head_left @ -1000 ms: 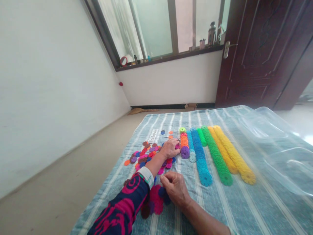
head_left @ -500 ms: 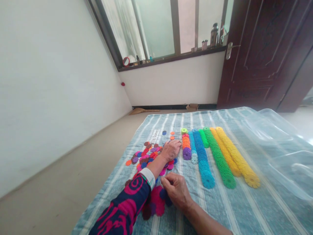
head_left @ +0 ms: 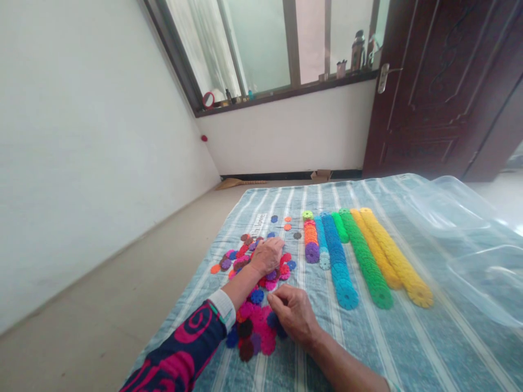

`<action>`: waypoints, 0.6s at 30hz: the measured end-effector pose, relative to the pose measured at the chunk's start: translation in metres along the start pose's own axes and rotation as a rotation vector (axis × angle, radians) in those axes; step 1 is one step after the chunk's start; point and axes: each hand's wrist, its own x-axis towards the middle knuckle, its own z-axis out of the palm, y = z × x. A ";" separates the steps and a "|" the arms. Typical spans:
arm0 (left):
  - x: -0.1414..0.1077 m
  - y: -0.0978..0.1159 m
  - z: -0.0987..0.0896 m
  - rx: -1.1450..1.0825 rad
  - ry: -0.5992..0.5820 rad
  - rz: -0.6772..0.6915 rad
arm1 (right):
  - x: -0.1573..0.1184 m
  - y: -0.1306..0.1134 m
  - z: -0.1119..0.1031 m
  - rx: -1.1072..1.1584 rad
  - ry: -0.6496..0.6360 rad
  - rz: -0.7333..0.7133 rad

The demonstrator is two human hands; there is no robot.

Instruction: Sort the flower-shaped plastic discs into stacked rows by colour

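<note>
Over the upper part of a loose pile of mixed coloured discs (head_left: 261,321) lies my left hand (head_left: 267,255), its fingers bent down toward the discs; the fingertips are too small to read. My right hand (head_left: 295,314) is closed at the pile's right edge, thumb against the curled fingers, and what it may hold is hidden. To the right, overlapping discs form rows: an orange and purple one (head_left: 311,239), a blue one (head_left: 339,261), a long green one (head_left: 366,261) and yellow ones (head_left: 398,261). A dark disc (head_left: 297,236) lies apart, left of the orange row.
A striped blue cloth (head_left: 441,348) covers the surface. Two clear plastic containers, one farther back (head_left: 453,204) and one nearer (head_left: 490,277), stand at the right. A few single discs lie near the back, among them an orange one (head_left: 287,227).
My left hand has moved left, from beside the orange row back over the pile, and the dark disc now shows where its fingers were. My right hand has hardly moved.
</note>
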 end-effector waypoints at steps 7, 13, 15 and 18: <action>-0.021 0.005 -0.004 -0.103 0.101 0.021 | 0.000 -0.001 -0.001 -0.018 -0.009 -0.016; -0.027 0.016 0.014 -0.147 0.088 0.248 | -0.002 -0.003 -0.002 0.013 0.020 -0.002; -0.029 0.013 0.017 -0.131 0.098 0.240 | -0.002 -0.004 -0.002 0.022 0.014 -0.004; -0.036 0.007 0.016 -0.118 0.118 0.231 | -0.002 -0.005 -0.003 0.022 0.020 -0.005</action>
